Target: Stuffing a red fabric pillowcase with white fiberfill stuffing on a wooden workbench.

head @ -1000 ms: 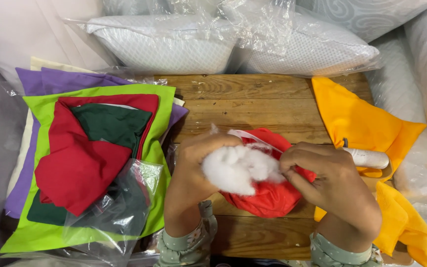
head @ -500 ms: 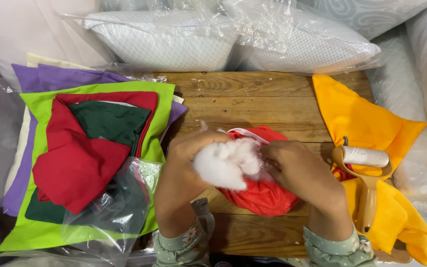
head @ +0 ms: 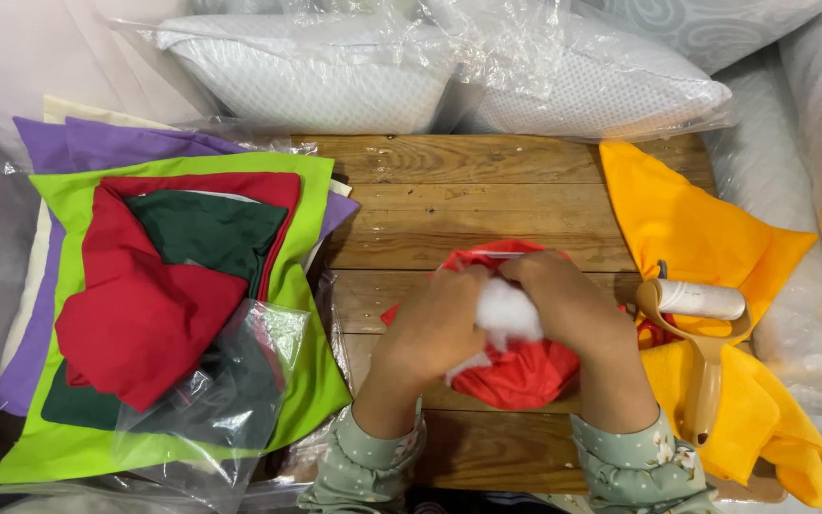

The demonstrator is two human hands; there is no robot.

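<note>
A red fabric pouch (head: pixel 520 373) lies on the wooden table (head: pixel 449 200) in front of me. A wad of white stuffing (head: pixel 506 310) sits at its opening. My left hand (head: pixel 435 324) grips the stuffing and the pouch's left edge. My right hand (head: pixel 568 305) presses on the stuffing from the right, fingers curled over the pouch's rim. Most of the stuffing is hidden between my hands.
A stack of felt sheets (head: pixel 173 286) in green, red, purple and cream lies at the left, with a clear plastic bag (head: pixel 221 390) on it. Yellow fabric (head: pixel 696 238) lies at the right under scissors (head: pixel 701 381) and a white thread spool (head: pixel 701 299). Plastic-wrapped pillows (head: pixel 335 76) line the back.
Both hands have closed in on the white stuffing and pushed it down into the red pouch; much less of the stuffing shows now.
</note>
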